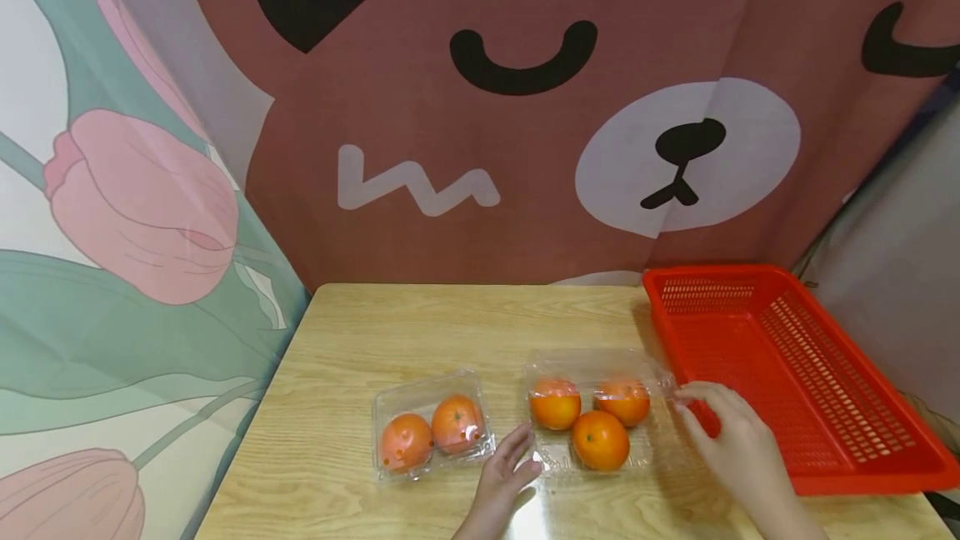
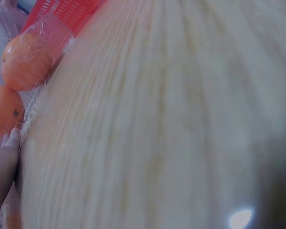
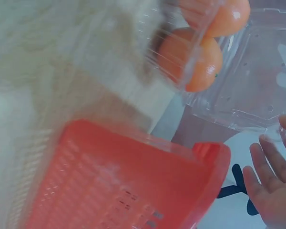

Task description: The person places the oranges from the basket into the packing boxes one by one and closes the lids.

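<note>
A clear plastic clamshell box (image 1: 558,457) holds three oranges (image 1: 601,440), and its hinged lid (image 3: 260,71) stands raised. My right hand (image 1: 738,436) pinches the right corner of that lid between thumb and fingers. At the box's front left corner is my left hand (image 1: 501,477), fingers extended and touching its side. In the left wrist view, the left hand (image 2: 2,167) shows only partly, beside an orange (image 2: 5,109). To the left stands another clear clamshell box (image 1: 472,457), closed over two oranges (image 1: 457,423).
A red perforated plastic basket (image 1: 862,486) sits at the table's right side, close to my right hand. The wooden table (image 1: 322,440) meets a curtain with a bear print (image 1: 525,232) at its back edge. A tulip-printed cloth (image 1: 150,215) hangs on the left.
</note>
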`<state>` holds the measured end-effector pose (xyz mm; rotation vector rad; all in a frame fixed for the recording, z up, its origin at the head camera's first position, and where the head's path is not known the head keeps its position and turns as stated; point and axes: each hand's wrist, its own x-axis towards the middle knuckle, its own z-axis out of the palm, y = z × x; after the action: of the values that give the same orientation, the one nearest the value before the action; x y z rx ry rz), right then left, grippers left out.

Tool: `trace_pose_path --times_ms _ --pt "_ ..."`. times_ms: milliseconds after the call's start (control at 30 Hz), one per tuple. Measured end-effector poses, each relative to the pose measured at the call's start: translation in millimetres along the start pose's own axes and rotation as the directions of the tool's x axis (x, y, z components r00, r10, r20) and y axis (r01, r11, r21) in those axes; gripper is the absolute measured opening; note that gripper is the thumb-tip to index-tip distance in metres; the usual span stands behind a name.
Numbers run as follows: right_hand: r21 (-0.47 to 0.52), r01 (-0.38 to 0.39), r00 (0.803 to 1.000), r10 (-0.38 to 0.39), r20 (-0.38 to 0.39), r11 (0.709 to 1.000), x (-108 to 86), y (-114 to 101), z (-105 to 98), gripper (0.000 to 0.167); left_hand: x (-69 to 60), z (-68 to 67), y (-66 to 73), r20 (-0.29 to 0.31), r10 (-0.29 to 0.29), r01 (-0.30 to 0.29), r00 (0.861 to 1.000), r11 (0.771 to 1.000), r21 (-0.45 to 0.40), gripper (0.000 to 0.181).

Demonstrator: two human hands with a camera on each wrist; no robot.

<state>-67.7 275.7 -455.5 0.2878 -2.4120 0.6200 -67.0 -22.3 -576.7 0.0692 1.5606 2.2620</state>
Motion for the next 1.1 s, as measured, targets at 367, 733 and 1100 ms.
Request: trace_pose_path --times_ms 367,733,1100 --pt "-0.107 0.255 0.967 -0.255 0.010 0.961 -37.0 10.9 9.8 0.059 -0.1 -1.1 -2.2 -0.008 0.020 -0.020 1.000 1.000 0.001 0.058" --pt "-0.142 0.436 0.899 -0.438 0.019 0.889 -61.3 19.1 31.0 0.060 -0.3 3.2 -2.2 -0.087 0.026 -0.026 0.996 1.000 0.001 0.052" --pt "-0.174 0.285 0.954 -0.296 -0.039 0.943 -76.1 11.6 39.1 0.062 -2.9 19.5 5.4 -0.246 0.048 -0.045 0.968 0.999 0.017 0.039"
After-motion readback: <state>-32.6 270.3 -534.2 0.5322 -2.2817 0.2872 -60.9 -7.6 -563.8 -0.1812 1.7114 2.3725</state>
